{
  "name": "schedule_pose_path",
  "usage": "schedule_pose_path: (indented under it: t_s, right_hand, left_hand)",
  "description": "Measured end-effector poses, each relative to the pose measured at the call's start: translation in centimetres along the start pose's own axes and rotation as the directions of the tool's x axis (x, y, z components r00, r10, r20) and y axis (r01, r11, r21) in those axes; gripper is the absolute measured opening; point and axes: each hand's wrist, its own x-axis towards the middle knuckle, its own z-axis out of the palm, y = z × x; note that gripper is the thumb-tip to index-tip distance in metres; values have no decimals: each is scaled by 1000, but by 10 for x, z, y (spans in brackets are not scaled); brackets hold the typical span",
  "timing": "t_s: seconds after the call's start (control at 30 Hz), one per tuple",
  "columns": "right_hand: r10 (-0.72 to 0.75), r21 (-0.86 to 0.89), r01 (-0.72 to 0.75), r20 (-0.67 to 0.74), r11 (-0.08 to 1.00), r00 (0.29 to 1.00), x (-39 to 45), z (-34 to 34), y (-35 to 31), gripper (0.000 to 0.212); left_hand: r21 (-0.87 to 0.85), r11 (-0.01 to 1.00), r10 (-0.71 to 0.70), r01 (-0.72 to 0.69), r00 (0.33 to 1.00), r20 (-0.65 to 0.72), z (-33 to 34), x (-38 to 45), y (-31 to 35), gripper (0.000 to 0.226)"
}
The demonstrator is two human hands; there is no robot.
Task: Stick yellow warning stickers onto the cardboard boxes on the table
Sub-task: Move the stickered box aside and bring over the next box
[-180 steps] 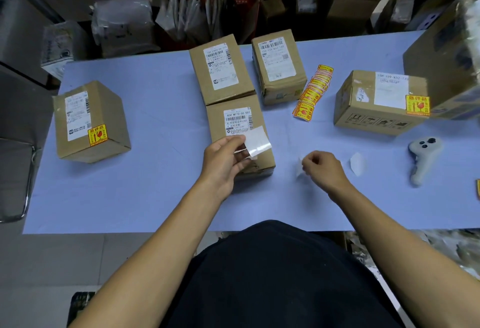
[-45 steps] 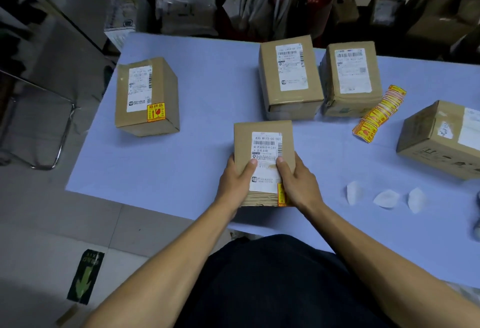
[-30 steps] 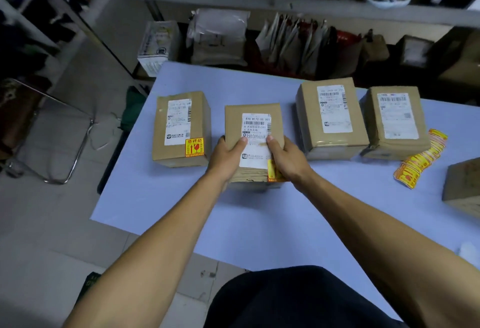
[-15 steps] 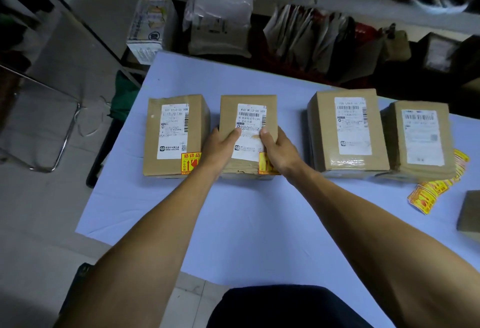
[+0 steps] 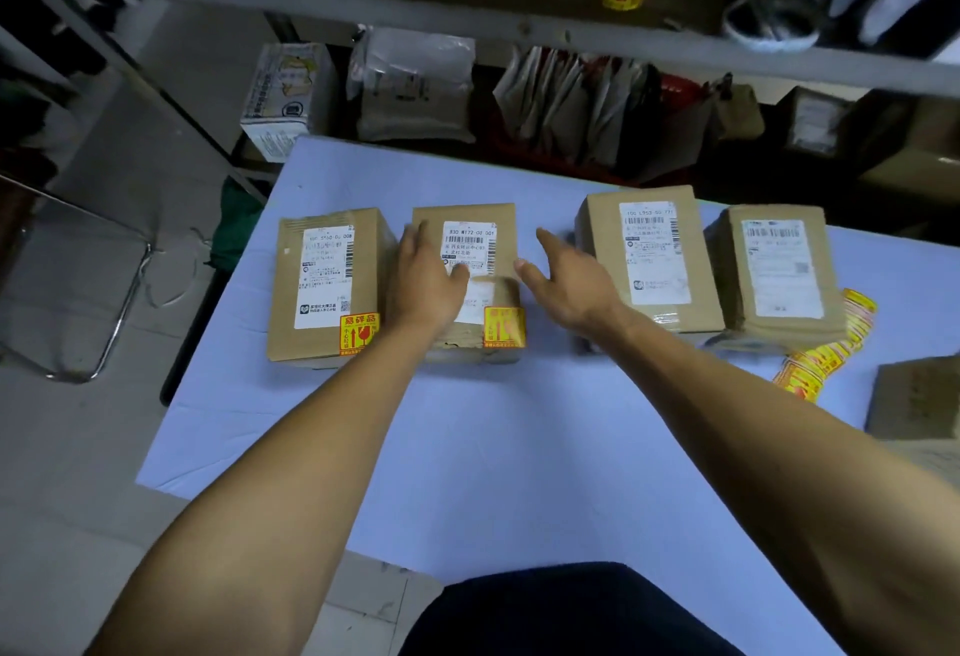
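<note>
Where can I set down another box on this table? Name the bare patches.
The widest bare patch of table is the near strip in front of the box row, between the forearms. A narrower one runs along the far edge behind the boxes. The gap between the second box and third box holds the right hand. The sticker strip crowds the right end.

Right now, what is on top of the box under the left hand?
On the box lie a white shipping label, a yellow warning sticker at its near right corner, and the left hand, which covers part of the label.
</note>
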Motion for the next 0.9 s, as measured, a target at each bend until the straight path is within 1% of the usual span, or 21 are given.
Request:
schedule_pose_path:
  t_s: [0.07,0.1,0.17,0.27,0.37,0.43,0.53,0.63,0.7,0.77,0.83,0.9]
  right_hand:
    - [-68,-179,59,-48,982,997,-13,-19,15,65]
    - [-82,-271,62,-62,961,995,-20,-27,25,64]
    - [-85,-417,43,-84,908,993,-39,-42,46,64]
    - [-59,-531,4,-86,847,995,-65,-58,77,63]
    - [-30,-559,-21,-82,829,996,-82,-71,102,65]
    - [-21,-562,-29,-83,827,996,-87,-75,115,65]
    - [-24,-511,-11,-63,860,998,-84,-77,129,65]
    - [-65,-439,54,-11,897,998,-67,-75,137,65]
    - [-47,-365,52,22,930,999,-58,-70,141,66]
    - [-5,-249,12,30,968,1000,-56,-62,144,67]
    - [-2,-150,2,0,989,1000,-59,-53,149,66]
    - [-14,-107,10,-31,994,999,-65,-43,153,65]
  left_hand:
    - [214,959,177,-185,983,54,1,-5,21,68]
    - [281,922,246,-266,964,104,4,-9,31,69]
    - [352,850,339,-392,918,204,15,-17,51,68]
    - [416,753,406,-510,858,316,38,-28,78,69]
    - [431,700,430,-569,818,383,61,-36,101,70]
    - [423,694,437,-582,808,395,73,-38,113,70]
    - [396,718,430,-572,812,394,87,-37,124,70]
    - [336,791,375,-511,840,393,98,-26,128,70]
    - [264,851,330,-453,854,402,104,-20,127,69]
    - [180,890,318,-420,852,416,112,-20,124,72]
    - [121,900,340,-419,848,406,119,-24,119,76]
    - [73,903,367,-423,849,381,124,-30,113,77]
